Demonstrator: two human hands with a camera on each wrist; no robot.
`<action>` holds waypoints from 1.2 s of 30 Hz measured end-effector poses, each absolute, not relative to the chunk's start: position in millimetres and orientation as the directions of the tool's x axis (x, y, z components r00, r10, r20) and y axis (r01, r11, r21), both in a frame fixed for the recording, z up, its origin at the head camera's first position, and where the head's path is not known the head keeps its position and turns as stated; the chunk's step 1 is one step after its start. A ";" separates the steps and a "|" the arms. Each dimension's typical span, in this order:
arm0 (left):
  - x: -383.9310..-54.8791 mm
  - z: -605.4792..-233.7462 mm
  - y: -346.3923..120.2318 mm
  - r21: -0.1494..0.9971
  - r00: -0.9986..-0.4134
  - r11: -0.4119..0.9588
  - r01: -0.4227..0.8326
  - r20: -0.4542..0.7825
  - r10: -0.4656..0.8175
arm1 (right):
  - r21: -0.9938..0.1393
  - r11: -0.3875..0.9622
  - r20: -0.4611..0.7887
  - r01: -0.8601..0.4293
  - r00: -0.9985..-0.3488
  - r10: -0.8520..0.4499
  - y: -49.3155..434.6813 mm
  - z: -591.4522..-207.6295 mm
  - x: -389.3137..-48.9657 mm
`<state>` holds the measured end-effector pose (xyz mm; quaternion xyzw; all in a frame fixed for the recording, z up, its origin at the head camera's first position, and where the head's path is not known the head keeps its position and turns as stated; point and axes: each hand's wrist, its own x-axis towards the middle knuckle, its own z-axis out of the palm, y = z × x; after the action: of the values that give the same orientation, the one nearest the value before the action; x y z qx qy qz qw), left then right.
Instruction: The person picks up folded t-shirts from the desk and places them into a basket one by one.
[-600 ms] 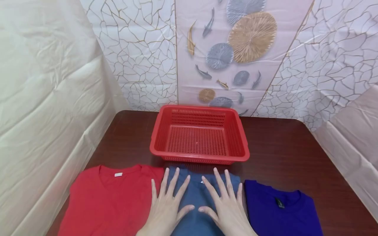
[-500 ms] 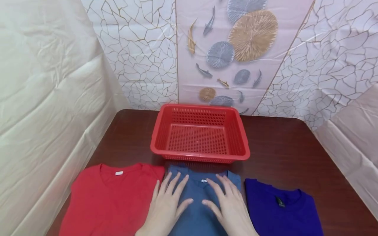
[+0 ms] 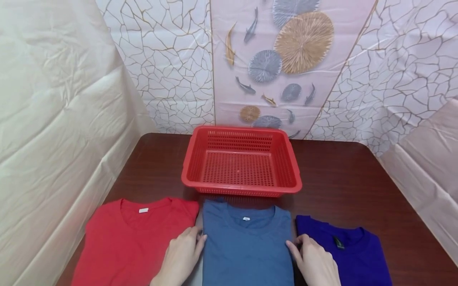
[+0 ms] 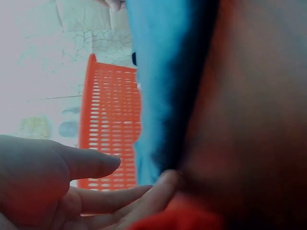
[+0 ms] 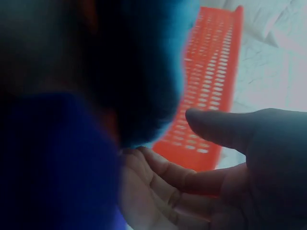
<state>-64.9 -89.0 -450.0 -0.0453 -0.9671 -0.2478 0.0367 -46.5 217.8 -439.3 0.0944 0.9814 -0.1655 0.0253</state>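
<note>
A folded grey-blue T-shirt [image 3: 247, 250] lies in the middle of the near table, its collar toward the basket. My left hand [image 3: 181, 254] is at its left side, over the edge of a folded red T-shirt [image 3: 132, 238]. At the opposite side is my right hand [image 3: 317, 260], overlapping a folded dark blue T-shirt [image 3: 352, 258]. Both wrist views show fingertips right at the grey-blue shirt's lower side edge, with the left thumb [image 4: 98, 165] and right thumb [image 5: 216, 124] held apart from the fingers.
A red plastic basket [image 3: 241, 188] with slotted walls stands just behind the grey-blue T-shirt, nothing inside it. The dark brown table [image 3: 336, 178] is bordered by a patterned cloth backdrop [image 3: 175, 75] and a pale cloth [image 3: 64, 131] on the left.
Both hands were spread flat over the grey-blue T-shirt. They have moved apart to its two sides, the fingers drawn in toward its edges. The shirts and basket stay put.
</note>
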 end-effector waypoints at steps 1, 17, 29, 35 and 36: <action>-64.8 -452.5 -89.0 0.481 -0.994 0.870 0.106 0.086 0.074 | -0.322 0.924 -0.103 0.204 -0.978 0.180 219.1 -442.2 -46.6; -70.0 -467.6 -81.4 0.818 -0.974 0.574 0.023 -0.111 0.198 | -0.652 0.745 -0.238 0.139 -0.971 -0.027 203.2 -459.0 -55.8; -83.0 -475.1 -76.6 0.950 -0.885 0.038 -0.311 -0.304 0.353 | -0.809 0.080 -0.564 0.583 -0.729 -0.388 205.6 -473.1 -62.8; -77.7 -472.0 -85.8 0.907 -0.832 -0.090 -0.411 -0.332 0.445 | -0.798 0.014 -0.555 0.603 -0.725 -0.409 209.7 -462.2 -55.3; -76.5 -468.9 -88.1 0.902 -0.823 -0.101 -0.421 -0.332 0.462 | -0.794 0.006 -0.554 0.608 -0.719 -0.421 210.6 -457.8 -54.1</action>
<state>-76.5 -88.1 -468.9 -0.0170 -0.6008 -0.7418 -0.2974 -54.1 210.6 -457.8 0.0773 0.6067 -0.7009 0.3670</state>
